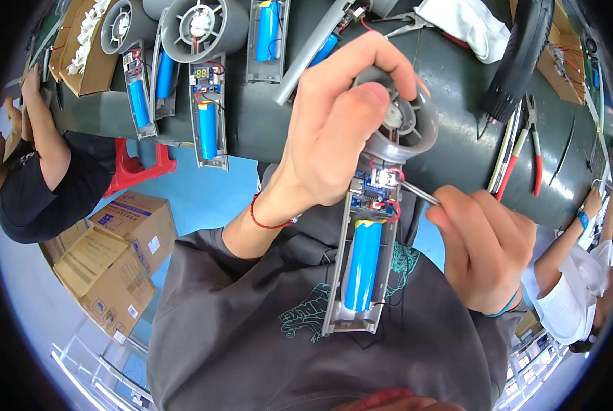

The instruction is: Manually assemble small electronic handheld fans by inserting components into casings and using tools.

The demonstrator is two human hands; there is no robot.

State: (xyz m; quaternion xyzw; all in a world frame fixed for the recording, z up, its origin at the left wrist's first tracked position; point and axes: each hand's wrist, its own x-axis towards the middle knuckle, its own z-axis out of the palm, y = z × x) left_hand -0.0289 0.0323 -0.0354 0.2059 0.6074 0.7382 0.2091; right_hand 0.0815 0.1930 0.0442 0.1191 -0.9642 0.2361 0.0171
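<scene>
My left hand [340, 116] is closed around the round grey head of a half-open handheld fan [405, 147]. The fan's handle hangs toward my chest with its inside showing. A blue cylindrical battery [365, 264] lies in it, below a small blue circuit board [371, 192] with red wires. My right hand [488, 246] pinches a slim metal tool [421, 192], whose exact kind I cannot make out. Its tip reaches the white part at the top of the board, beside the fan head.
More open fans, one at the left [207, 130], lie on the dark green table [251, 137]. A cardboard box of white parts [80, 48], red-handled pliers [532, 144], a black power screwdriver [518, 68] and a white cloth [464, 27] are around. Co-workers sit at both sides.
</scene>
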